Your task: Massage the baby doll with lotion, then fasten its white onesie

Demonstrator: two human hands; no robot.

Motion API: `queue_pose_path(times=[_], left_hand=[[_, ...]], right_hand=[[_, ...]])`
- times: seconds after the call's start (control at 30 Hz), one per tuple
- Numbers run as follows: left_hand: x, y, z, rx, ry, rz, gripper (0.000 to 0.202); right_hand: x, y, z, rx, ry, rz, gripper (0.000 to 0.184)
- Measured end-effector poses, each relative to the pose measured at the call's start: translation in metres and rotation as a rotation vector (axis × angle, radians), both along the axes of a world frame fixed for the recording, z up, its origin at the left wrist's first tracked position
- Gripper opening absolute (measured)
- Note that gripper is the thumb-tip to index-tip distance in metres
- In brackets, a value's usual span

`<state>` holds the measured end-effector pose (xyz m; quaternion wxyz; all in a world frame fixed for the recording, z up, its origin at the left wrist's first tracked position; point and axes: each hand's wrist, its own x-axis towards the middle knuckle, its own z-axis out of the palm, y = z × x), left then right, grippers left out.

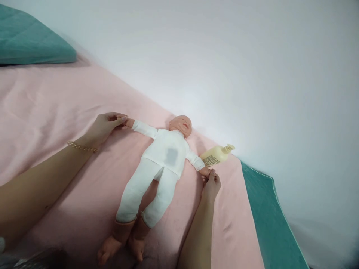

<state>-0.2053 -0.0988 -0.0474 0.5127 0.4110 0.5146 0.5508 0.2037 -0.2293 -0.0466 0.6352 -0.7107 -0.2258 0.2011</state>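
Observation:
A baby doll with a white cloth body lies on its back on a pink sheet, its arms stretched out to both sides. My left hand, with a chain bracelet on the wrist, is closed round the doll's hand at the left. On the other side, my right hand pinches the doll's other hand. Just beyond that hand a pale yellow pump bottle lies tilted on the sheet, close to the doll's sleeve. The doll's bare feet point toward me.
A green cushion or folded pad rests at the far left. Green fabric shows along the right side, past the sheet's edge. A plain white wall rises behind the doll's head and the bottle.

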Motion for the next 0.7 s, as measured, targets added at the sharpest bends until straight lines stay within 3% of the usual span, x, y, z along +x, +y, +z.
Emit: queue_pose_path(times=[0.3,0.7], left_hand=[[0.002,-0.004,0.006,-0.025,-0.049,-0.012,0.025],[-0.008,0.012,-0.018,0.028,-0.24,-0.135,0.032]], right_hand=[[0.006,0.001,-0.008,-0.025,-0.033,0.04,0.037],[0.009,0.003,-0.016,0.052,-0.008,0.157,0.033]])
